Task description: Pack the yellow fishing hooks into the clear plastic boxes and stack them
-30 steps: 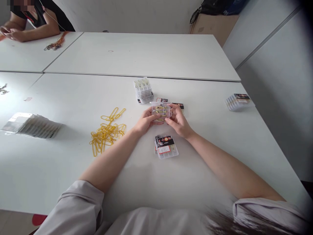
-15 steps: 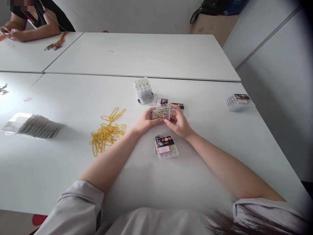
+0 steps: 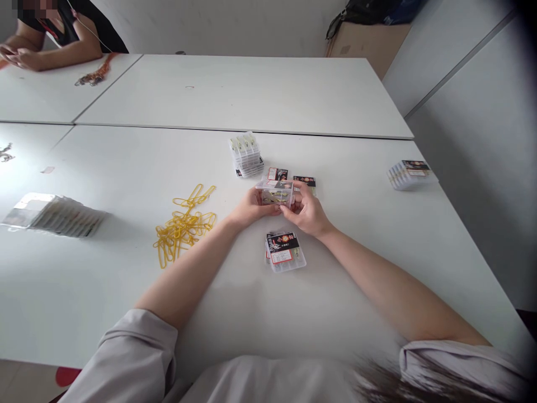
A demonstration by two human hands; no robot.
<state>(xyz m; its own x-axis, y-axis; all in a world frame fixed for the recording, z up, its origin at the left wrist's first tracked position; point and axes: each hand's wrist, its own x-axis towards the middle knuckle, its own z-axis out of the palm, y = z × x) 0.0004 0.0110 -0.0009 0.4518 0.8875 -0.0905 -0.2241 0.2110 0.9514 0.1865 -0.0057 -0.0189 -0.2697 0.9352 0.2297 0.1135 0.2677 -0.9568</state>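
Between both hands is a clear plastic hook box (image 3: 277, 193) with gold-coloured hooks inside; it is tilted, and a dark label shows near its top. My left hand (image 3: 254, 208) is closed on its left side, thumb along the lower edge. Gripping the right side is my right hand (image 3: 308, 211), its thumb close to the left thumb at the bottom. Just nearer to me lie stacked labelled boxes (image 3: 286, 252). Beyond the hands, two labelled boxes lie partly covered, one at the left (image 3: 277, 174) and one at the right (image 3: 305, 182).
A stack of clear boxes (image 3: 245, 154) stands behind the hands. Left lie a heap of yellow wire clips (image 3: 184, 226) and a row of plastic boxes (image 3: 54, 215). More boxes (image 3: 409, 174) stand by the table's right edge. A co-worker (image 3: 75, 39) sits far left.
The held box has tipped, so its dark label and top now show and fewer hooks are visible. Both hands have stayed in nearly the same place.
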